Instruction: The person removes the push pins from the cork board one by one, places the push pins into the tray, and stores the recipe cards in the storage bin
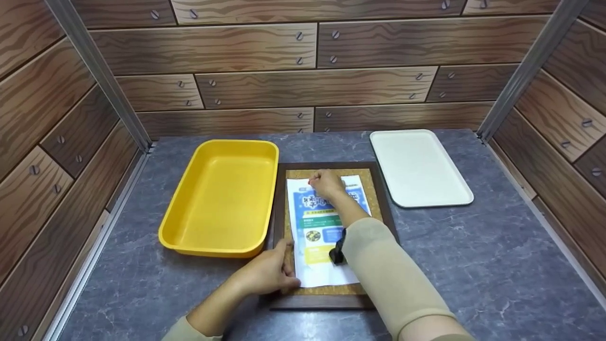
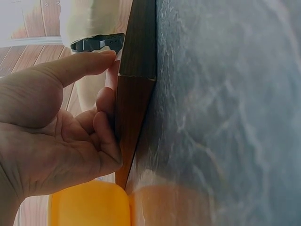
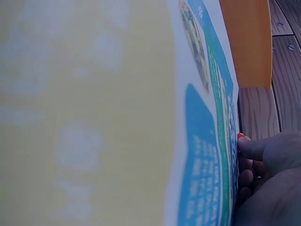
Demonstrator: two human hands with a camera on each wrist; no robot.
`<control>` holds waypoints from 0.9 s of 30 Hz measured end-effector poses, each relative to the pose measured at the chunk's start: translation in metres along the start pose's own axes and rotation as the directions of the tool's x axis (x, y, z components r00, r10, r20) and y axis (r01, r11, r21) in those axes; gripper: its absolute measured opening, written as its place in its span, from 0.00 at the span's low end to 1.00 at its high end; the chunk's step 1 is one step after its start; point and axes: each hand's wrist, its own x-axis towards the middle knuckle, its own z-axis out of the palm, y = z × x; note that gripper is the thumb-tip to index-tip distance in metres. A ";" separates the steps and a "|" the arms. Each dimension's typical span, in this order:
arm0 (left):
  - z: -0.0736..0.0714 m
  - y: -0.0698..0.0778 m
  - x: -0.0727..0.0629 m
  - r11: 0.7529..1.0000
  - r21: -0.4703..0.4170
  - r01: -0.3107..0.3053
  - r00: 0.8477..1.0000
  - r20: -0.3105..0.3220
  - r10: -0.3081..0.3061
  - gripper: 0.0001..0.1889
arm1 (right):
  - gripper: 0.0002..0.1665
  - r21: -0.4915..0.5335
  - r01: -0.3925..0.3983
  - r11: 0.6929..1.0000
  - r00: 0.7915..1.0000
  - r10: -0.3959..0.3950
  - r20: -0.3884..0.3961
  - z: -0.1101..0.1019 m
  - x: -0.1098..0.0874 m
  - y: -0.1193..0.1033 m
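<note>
A printed poster (image 1: 318,246) in blue, white and yellow lies on a dark-framed corkboard (image 1: 327,290). Near its top left, my right hand (image 1: 327,184) pinches a small red-headed push pin (image 3: 241,135) against the sheet; the tip of the pin is hidden. My left hand (image 1: 270,271) rests at the lower left of the board, with the thumb on the poster's bottom corner. In the left wrist view, its thumb reaches the board's brown frame (image 2: 136,89) and the other fingers bend loosely beside it. My right forearm covers part of the poster's right side.
Left of the board stands a deep yellow tub (image 1: 215,203), its near right corner close to my left hand. A flat white tray (image 1: 421,168) lies to the right, near the board's top corner. Wood-patterned walls (image 1: 255,49) enclose the grey marbled tabletop (image 1: 478,265).
</note>
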 end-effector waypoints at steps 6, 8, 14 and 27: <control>0.001 -0.001 0.000 1.000 -0.004 0.010 1.000 0.006 -0.010 0.48 | 0.07 0.230 -0.049 0.972 0.990 0.017 0.139 -0.009 -0.001 0.001; 0.002 -0.001 0.000 1.000 -0.005 0.012 1.000 0.006 -0.012 0.48 | 0.07 0.260 -0.052 0.964 0.987 0.009 0.162 -0.011 -0.001 0.002; 0.001 0.000 -0.001 1.000 -0.014 0.016 1.000 0.003 -0.016 0.49 | 0.08 0.285 -0.047 0.957 0.984 -0.005 0.180 -0.012 -0.001 0.004; 0.008 0.005 -0.001 0.999 -0.051 -0.006 1.000 -0.029 0.005 0.37 | 0.06 0.311 -0.018 0.950 0.994 -0.017 0.107 -0.010 -0.003 0.011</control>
